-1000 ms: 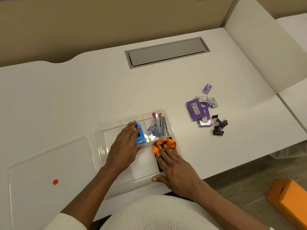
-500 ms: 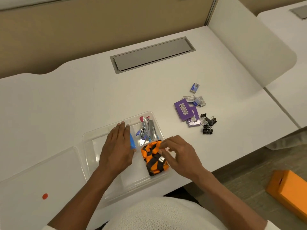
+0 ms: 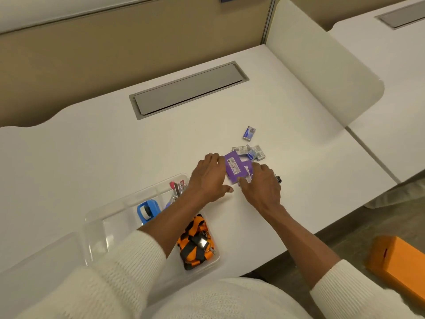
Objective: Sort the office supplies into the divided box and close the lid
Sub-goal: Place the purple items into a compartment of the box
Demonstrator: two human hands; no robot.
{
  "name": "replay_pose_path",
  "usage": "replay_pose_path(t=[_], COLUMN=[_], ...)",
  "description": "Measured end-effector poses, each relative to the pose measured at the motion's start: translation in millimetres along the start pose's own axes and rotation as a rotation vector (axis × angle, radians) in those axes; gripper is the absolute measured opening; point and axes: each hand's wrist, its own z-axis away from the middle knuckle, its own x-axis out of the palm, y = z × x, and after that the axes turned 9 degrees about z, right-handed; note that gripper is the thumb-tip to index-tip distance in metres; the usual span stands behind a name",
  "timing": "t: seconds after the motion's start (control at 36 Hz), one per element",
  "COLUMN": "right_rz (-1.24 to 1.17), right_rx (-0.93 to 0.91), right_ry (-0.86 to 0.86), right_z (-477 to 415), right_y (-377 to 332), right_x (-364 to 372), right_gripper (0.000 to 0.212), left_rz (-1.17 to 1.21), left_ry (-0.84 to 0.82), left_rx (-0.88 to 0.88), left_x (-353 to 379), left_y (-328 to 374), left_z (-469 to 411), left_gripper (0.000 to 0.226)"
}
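Two purple boxes [image 3: 234, 168] lie on the white desk [image 3: 92, 157], framed by my hands. My left hand [image 3: 208, 178] touches their left edge with fingers spread. My right hand [image 3: 261, 186] rests on their right side, thumb against the near edge. Behind them sit small staple boxes [image 3: 251, 153], and one more staple box [image 3: 249, 133] lies apart. A black binder clip [image 3: 278, 179] peeks out by my right hand. The clear divided box [image 3: 108, 229] holds a blue tape dispenser [image 3: 148, 210], an orange and black lanyard [image 3: 196, 242], and staplers [image 3: 178, 187].
The clear lid [image 3: 41, 256] lies left of the box, mostly under my sleeve. A grey cable hatch [image 3: 188, 89] is set in the desk's far side. A white divider panel [image 3: 322, 65] stands on the right. An orange box [image 3: 400, 261] sits on the floor.
Both hands left the divided box and reached right to the purple boxes. The lanyard and the tape dispenser stay in their compartments. The camera view shifted right.
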Motion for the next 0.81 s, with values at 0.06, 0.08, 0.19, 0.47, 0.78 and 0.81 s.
replay_pose_path(t=[0.06, 0.08, 0.19, 0.47, 0.78, 0.81], right_rz=[0.024, 0.030, 0.024, -0.112, -0.327, -0.359], right_rx=[0.007, 0.011, 0.040, 0.176, 0.190, 0.187], right_ry=[-0.020, -0.025, -0.012, -0.141, -0.259, -0.261], right_z=[-9.7, -14.5, -28.1, -37.9, -47.5, -45.7], right_y=[-2.1, -3.2, -11.1, -21.3, -16.3, -16.0], right_x=[0.6, 1.1, 4.2, 9.1, -5.6, -6.8], right_gripper=[0.067, 0.067, 0.070, 0.063, 0.042, 0.042], left_rz=[-0.008, -0.012, 0.002, 0.126, 0.378, 0.439], left_ry=[-0.048, -0.065, -0.082, 0.063, 0.059, 0.077], left_rx=[-0.016, -0.016, -0.006, 0.021, -0.090, -0.106], left_x=[9.8, 13.9, 27.2, 46.3, 35.9, 32.9], left_y=[-0.2, -1.7, -11.0, -18.4, -16.0, -15.4], left_z=[-16.2, -22.4, -34.8, -32.2, -16.5, -13.5], left_gripper=[0.105, 0.110, 0.126, 0.120, 0.103, 0.099])
